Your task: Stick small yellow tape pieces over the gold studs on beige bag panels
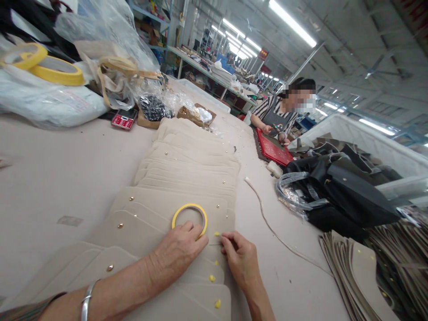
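Observation:
My left hand (180, 249) grips the lower edge of a roll of yellow tape (174, 218) over the overlapping beige panels (157, 209). My right hand (240, 256) is closed in a pinch at the panels' right edge. Close by its fingertips sits a small yellow tape piece (216, 233); whether anything is between the fingers is hidden. More yellow bits, such as one tape piece (217, 304), mark the nearer panels along their right side. Small metal studs (120, 226) show on the panels.
Two larger yellow tape rolls (56, 71) lie on plastic bags at left. A red calculator (124, 119) and small boxes stand behind the panels. At right are a cord (267, 218), a black bag (354, 187) and stacked panels (347, 272). Across the table, a person works at a red tray (272, 149).

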The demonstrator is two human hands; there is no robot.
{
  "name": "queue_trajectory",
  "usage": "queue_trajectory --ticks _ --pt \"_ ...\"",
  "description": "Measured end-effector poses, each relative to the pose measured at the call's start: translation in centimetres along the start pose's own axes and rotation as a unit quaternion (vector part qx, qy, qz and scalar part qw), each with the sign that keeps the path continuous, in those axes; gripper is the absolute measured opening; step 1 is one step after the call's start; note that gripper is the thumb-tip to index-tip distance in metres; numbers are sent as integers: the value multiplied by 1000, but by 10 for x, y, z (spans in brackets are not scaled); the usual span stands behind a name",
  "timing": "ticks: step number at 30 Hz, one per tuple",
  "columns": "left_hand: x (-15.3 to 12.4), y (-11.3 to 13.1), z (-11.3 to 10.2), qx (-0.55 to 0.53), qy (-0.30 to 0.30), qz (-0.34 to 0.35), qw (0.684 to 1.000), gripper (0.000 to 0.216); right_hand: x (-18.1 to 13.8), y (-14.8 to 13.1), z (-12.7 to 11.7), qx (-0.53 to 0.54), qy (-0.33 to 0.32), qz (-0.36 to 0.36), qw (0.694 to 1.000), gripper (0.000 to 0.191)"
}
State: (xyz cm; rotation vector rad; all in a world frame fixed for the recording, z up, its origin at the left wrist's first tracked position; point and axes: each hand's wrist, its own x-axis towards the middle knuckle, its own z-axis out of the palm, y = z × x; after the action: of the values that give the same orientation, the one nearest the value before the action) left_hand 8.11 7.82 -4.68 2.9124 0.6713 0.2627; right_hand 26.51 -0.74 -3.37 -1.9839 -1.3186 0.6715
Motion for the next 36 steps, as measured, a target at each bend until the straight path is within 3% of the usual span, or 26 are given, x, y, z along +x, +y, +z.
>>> queue_trajectory --ticks 5,9,19,23,27,30,36 --pt "-1 -1 -2 1 -15 -3 1000 8 -3 -5 10 -130 39 -75 988 22" --pt "1 -1 -3 -7 -21 0 1000 8 2 -8 16 -198 41 -68 977 23" --pt "-1 -4 -7 -12 -12 28 999 14 29 -40 4 -353 -39 -6 935 14" --pt "0 -5 -11 -16 -20 18 1000 19 31 -39 2 -316 -20 -6 948 16" --pt "1 -5 -17 -15 -41 3 999 24 25 -26 -3 -138 -7 9 990 14" --pt "1 -3 -21 -21 -65 -10 998 23 18 -17 -7 -36 13 17 999 17" --pt "3 -4 -13 -19 -77 -9 997 25 11 -23 3 -69 27 -22 997 22"
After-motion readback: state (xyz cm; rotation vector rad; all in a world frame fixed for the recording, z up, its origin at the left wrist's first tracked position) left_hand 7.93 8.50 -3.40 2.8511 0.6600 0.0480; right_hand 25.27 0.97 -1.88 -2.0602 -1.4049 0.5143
